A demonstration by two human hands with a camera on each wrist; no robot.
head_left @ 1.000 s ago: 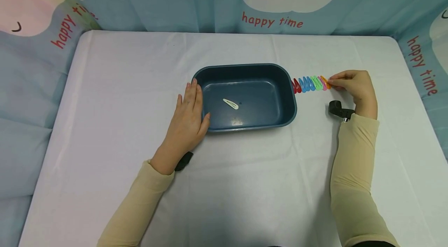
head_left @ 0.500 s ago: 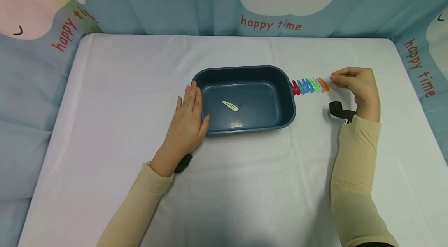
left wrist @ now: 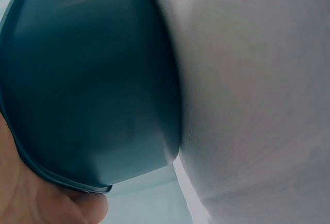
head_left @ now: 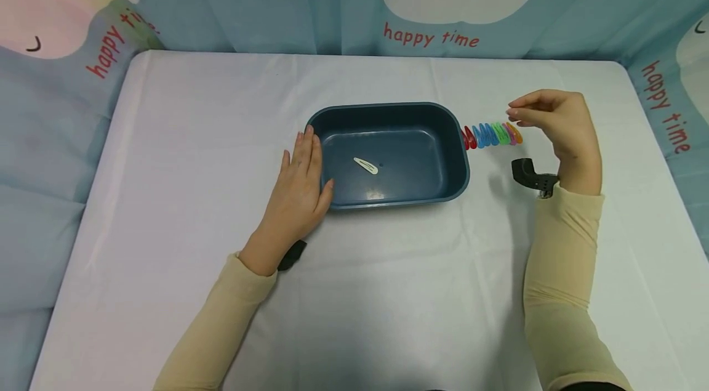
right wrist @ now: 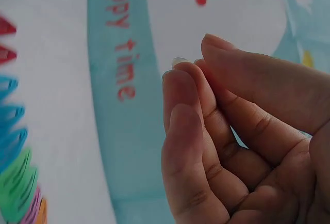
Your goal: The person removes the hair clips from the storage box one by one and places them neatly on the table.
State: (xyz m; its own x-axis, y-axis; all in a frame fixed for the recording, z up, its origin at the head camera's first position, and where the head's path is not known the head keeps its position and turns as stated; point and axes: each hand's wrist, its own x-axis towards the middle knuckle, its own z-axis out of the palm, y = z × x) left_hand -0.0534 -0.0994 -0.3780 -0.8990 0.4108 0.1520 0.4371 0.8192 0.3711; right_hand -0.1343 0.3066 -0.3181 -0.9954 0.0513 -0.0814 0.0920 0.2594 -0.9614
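A dark blue-green rectangular basin [head_left: 388, 105] stands on the table. My left hand [head_left: 296, 194] lies along its left rim with straight fingers, and the left wrist view shows the basin's outer wall [left wrist: 98, 90] beside that hand. Inside the basin lies one white snap hair clip [head_left: 366, 165]. Just right of the basin runs a row of hair clips [head_left: 492, 134] in red, blue, green, pink and orange. My right hand [head_left: 565, 123] hovers over the orange end of that row. Its fingers [right wrist: 181, 136] are loosely bent, with nothing visible between them and the thumb.
A white cloth covers the table [head_left: 399, 292]. Behind it hangs a blue curtain [head_left: 249, 3] with cartoon prints, which also lines both sides. A black wrist camera [head_left: 532, 175] sits at the right wrist.
My right hand has let go of the orange hair clip, lifted off the row and shifted slightly up and left. The clips lie as before, and my left hand stays at the basin's rim.
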